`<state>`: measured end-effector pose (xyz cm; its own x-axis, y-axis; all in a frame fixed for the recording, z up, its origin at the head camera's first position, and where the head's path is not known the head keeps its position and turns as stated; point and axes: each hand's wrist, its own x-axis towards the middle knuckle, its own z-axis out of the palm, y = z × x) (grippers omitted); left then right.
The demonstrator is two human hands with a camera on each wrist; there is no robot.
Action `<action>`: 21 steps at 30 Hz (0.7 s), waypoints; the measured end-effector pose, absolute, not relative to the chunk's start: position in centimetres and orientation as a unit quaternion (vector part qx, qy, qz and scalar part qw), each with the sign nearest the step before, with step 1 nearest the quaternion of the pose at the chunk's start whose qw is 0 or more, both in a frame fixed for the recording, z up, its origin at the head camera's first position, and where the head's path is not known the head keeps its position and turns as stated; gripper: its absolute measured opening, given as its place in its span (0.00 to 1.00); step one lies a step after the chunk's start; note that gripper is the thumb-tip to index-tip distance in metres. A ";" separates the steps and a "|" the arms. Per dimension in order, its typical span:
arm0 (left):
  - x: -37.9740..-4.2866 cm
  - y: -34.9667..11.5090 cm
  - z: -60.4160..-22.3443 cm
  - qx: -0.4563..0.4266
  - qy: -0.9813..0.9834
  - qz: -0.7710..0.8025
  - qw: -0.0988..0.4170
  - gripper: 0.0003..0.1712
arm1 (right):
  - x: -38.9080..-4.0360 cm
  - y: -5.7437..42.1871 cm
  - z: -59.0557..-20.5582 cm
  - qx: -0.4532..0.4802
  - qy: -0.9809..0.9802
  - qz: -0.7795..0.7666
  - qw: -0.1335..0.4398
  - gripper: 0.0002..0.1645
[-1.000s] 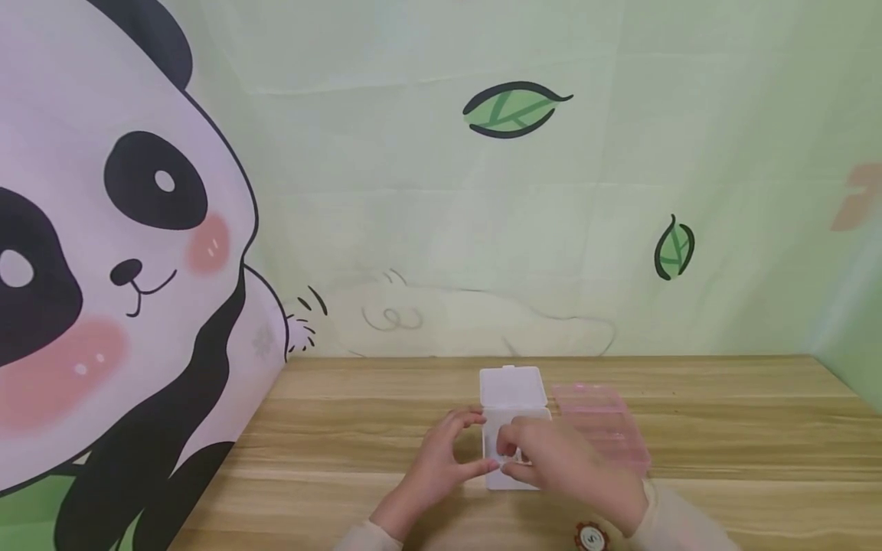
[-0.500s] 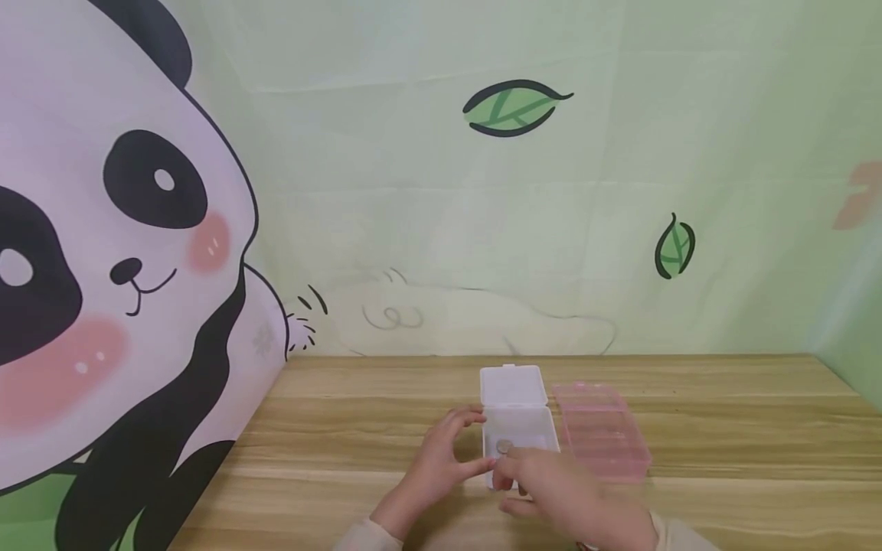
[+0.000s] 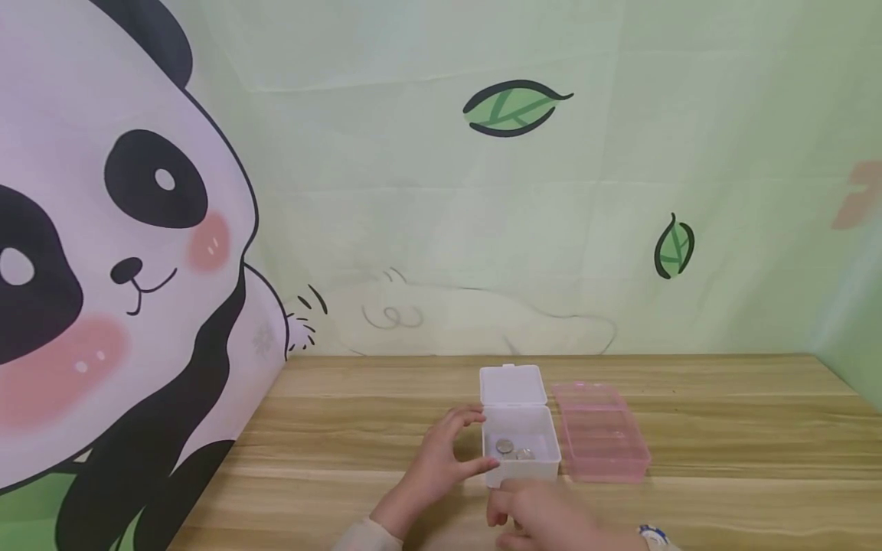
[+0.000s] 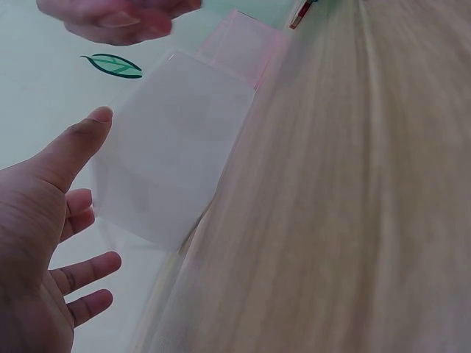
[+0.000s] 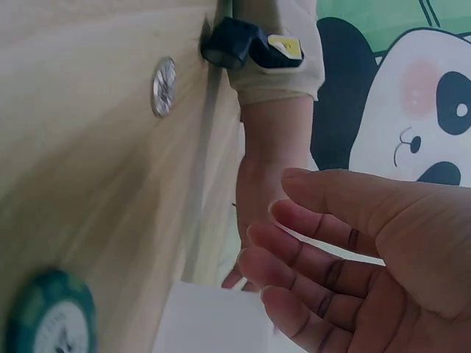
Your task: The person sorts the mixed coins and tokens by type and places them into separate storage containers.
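A small white plastic box (image 3: 521,474) stands on the table with its lid (image 3: 512,385) flipped back. Two silver coins (image 3: 505,445) lie inside it. At its left side is my left hand (image 3: 436,463), the thumb along the front rim and the fingertips by the far left corner. Just in front of the box hovers my right hand (image 3: 540,513), fingers loosely bent and nothing in them, as the right wrist view shows. Below that hand a silver coin (image 5: 164,87) and a green-and-white poker chip (image 5: 51,316) rest on the table.
Right beside the white box lies a pink see-through box (image 3: 606,444). A blue-and-white round piece (image 3: 653,534) shows by my right wrist. The wooden table (image 3: 344,405) ends at a cloth backdrop (image 3: 386,191) printed with a panda and leaves.
My right hand has drawn back out of the white box toward the front edge, uncovering the coins in it. The left hand has kept its place.
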<state>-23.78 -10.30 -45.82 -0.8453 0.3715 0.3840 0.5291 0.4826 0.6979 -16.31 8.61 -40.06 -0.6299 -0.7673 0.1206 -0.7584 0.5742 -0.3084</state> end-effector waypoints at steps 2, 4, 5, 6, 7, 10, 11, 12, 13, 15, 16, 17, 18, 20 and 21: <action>-23.8 -10.3 -45.8 -0.262 -0.856 -0.435 0.091 0.33 | -16.3 8.5 -40.6 -0.447 0.881 -0.152 -0.008 0.06; -23.8 -10.3 -45.8 -0.262 -0.857 -0.434 0.091 0.33 | -16.2 8.4 -41.2 -0.452 0.880 -0.147 -0.008 0.05; -23.8 -10.3 -45.8 -0.262 -0.858 -0.433 0.092 0.33 | -16.3 8.4 -41.5 -0.457 0.878 -0.144 -0.013 0.05; -23.8 -10.3 -45.8 -0.262 -0.858 -0.432 0.093 0.33 | -16.2 8.4 -41.7 -0.455 0.879 -0.144 -0.007 0.05; -23.8 -10.3 -45.8 -0.262 -0.858 -0.432 0.094 0.33 | -16.2 8.3 -41.9 -0.455 0.879 -0.141 -0.005 0.05; -23.8 -10.3 -45.8 -0.265 -0.858 -0.429 0.098 0.33 | -16.1 8.1 -42.4 -0.454 0.881 -0.137 0.003 0.04; -23.8 -10.3 -45.7 -0.265 -0.858 -0.428 0.099 0.33 | -16.0 8.0 -42.6 -0.459 0.879 -0.127 -0.009 0.04; -23.8 -10.3 -45.7 -0.265 -0.858 -0.428 0.099 0.33 | -15.9 7.9 -42.6 -0.462 0.879 -0.121 -0.012 0.03; -23.8 -10.3 -45.7 -0.267 -0.858 -0.427 0.099 0.33 | -15.8 7.9 -42.7 -0.469 0.875 -0.113 -0.023 0.03; -23.8 -10.3 -45.7 -0.268 -0.858 -0.426 0.100 0.33 | -15.8 7.8 -43.0 -0.486 0.867 -0.101 -0.041 0.03; -23.8 -10.3 -45.7 -0.268 -0.858 -0.426 0.100 0.33 | -15.8 7.8 -43.1 -0.495 0.862 -0.095 -0.050 0.03; -23.8 -10.3 -45.8 -0.268 -0.858 -0.426 0.100 0.33 | -15.8 7.8 -43.3 -0.511 0.853 -0.085 -0.067 0.04; -23.8 -10.3 -45.8 -0.268 -0.858 -0.427 0.100 0.33 | -15.8 7.8 -43.4 -0.521 0.847 -0.080 -0.073 0.04; -23.8 -10.3 -45.8 -0.268 -0.857 -0.428 0.100 0.33 | -15.9 7.8 -43.7 -0.539 0.836 -0.063 -0.087 0.05; -23.8 -10.3 -45.8 -0.267 -0.857 -0.429 0.100 0.33 | -15.8 7.7 -43.8 -0.540 0.835 -0.058 -0.082 0.05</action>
